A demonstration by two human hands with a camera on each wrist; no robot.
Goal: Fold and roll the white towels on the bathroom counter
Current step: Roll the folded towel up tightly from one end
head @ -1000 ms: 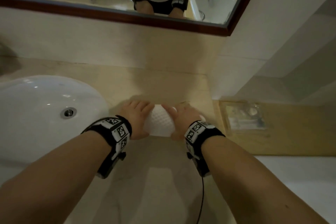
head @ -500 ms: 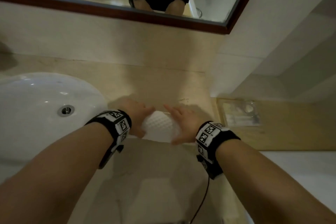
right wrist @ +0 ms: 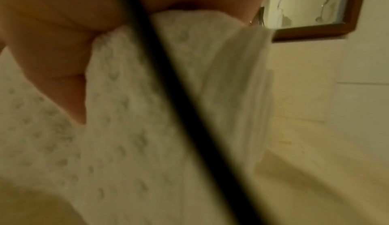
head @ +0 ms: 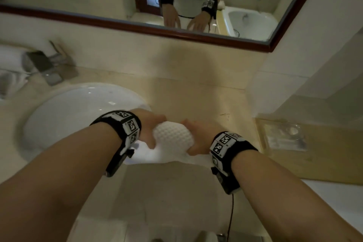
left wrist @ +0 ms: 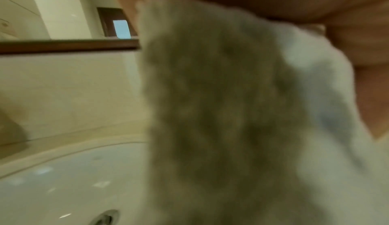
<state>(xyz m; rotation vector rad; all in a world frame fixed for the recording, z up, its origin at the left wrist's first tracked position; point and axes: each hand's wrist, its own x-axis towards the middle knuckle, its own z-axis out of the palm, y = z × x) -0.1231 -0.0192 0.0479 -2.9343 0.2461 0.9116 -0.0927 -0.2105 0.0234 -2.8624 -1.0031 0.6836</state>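
A white waffle-weave towel lies partly rolled on the beige counter, just right of the sink. Its loose flat tail spreads toward me. My left hand grips the roll's left end, fingers over the top and thumb on the near side. My right hand grips the right end the same way. In the left wrist view the blurred towel fills the middle under my palm. In the right wrist view the towel sits under my palm, my thumb against it.
A white oval sink lies left of the towel, with a chrome faucet behind it. A wooden tray holding clear packets stands to the right. A dark-framed mirror hangs on the back wall. A black cable crosses the right wrist view.
Both hands lay on the roll, lifted off it with fingers open half a second ago, and now clasp its ends again. The head view has tilted up, showing the faucet.
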